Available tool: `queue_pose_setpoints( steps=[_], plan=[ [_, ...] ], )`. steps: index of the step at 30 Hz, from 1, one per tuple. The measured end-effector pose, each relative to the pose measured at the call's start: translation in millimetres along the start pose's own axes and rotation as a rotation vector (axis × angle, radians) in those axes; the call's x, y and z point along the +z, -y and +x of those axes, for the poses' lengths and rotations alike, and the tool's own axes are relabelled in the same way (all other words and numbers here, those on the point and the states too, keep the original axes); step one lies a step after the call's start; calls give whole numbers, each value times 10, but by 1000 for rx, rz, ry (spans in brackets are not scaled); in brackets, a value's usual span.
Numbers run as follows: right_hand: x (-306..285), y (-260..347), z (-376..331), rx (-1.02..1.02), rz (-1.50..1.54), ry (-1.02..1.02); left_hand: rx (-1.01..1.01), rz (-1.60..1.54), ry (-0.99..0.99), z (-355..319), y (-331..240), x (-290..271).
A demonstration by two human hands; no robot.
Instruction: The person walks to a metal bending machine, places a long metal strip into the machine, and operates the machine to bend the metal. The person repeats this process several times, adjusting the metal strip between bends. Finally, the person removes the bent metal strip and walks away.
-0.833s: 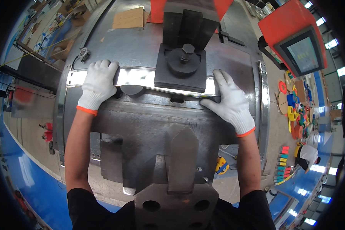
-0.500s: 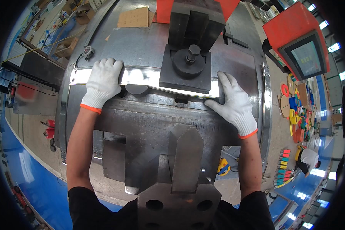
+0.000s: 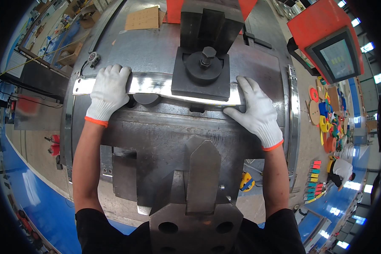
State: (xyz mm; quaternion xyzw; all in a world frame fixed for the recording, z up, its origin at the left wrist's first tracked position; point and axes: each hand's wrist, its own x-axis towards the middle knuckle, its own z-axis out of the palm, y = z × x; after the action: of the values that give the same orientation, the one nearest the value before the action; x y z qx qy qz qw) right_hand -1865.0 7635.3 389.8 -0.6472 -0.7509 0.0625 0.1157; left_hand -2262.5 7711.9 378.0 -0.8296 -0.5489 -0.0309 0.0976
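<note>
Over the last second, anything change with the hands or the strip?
Barely anything. The left hand lies flat on the shiny metal strip as before, and the right hand stays at its other end, fingers against the edge. The strip remains under the dark clamp block. Only the view shifted a little, so everything sits slightly differently in the picture. Nothing was taken hold of or let go.

The dark clamp block (image 3: 201, 74) blocks the strip's (image 3: 150, 84) middle between the hands; both ends lie open.
</note>
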Motion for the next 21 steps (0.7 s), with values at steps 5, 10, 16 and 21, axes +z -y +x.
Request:
queue_pose_setpoints(
  steps=[5, 10, 16, 21],
  plan=[
    [13, -16, -1, -18, 25, -11, 22, -6, -39, -8, 35, 24],
    [42, -42, -15, -29, 25, -27, 31, 16, -43, -1, 20, 23],
    [19, -35, 1, -44, 39, -26, 29, 60, -41, 14, 18, 26],
    [14, -15, 2, -11, 35, 0, 40, 25, -72, 6, 29, 38]
  ],
)
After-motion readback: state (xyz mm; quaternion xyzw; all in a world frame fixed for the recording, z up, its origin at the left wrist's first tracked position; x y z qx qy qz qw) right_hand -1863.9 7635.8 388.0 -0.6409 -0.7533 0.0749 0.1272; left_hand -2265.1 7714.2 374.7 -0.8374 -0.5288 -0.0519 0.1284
